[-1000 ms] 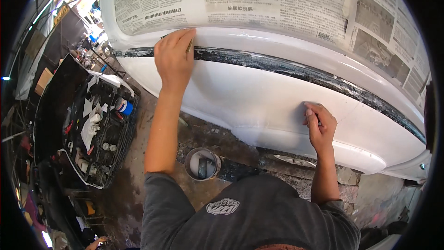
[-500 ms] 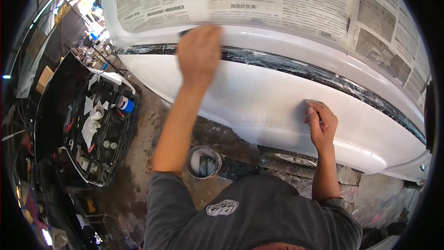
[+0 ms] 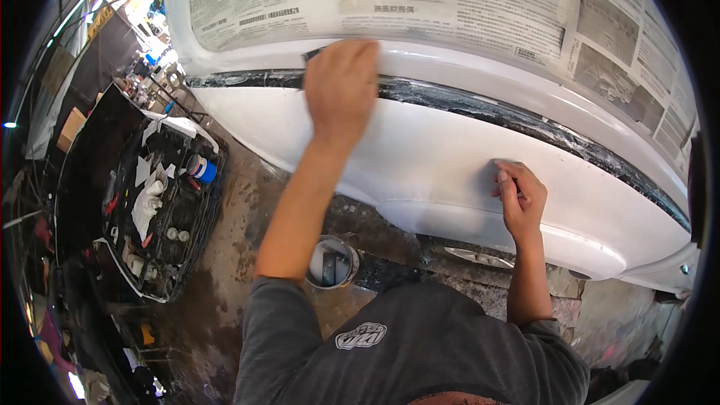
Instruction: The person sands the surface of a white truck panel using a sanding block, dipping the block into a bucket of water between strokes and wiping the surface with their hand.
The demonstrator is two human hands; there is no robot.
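A white car body panel [image 3: 442,150] stretches across in front of me, with a dark, white-smeared strip [image 3: 480,106] along its upper part. On that strip and the white edge above it, my left hand [image 3: 341,90] presses down, closed over a black piece of sandpaper [image 3: 312,53]. Only a corner of the sandpaper shows past the fingers; the rest is hidden. Lower down and to the right, my right hand [image 3: 523,199] has its fingers curled in, the fingertips close against the white panel. Whether anything is in it I cannot make out.
Newspaper [image 3: 397,0] covers the window area above. A bucket [image 3: 354,262] with greyish liquid and a dark object stands on the floor below my left arm. At left, a dark car front part [image 3: 191,240] bears a blue can [image 3: 203,169] and crumpled white material [image 3: 148,206].
My left hand has slid a little to the right along the strip, taking the sandpaper with it. The right hand has stayed almost in place.
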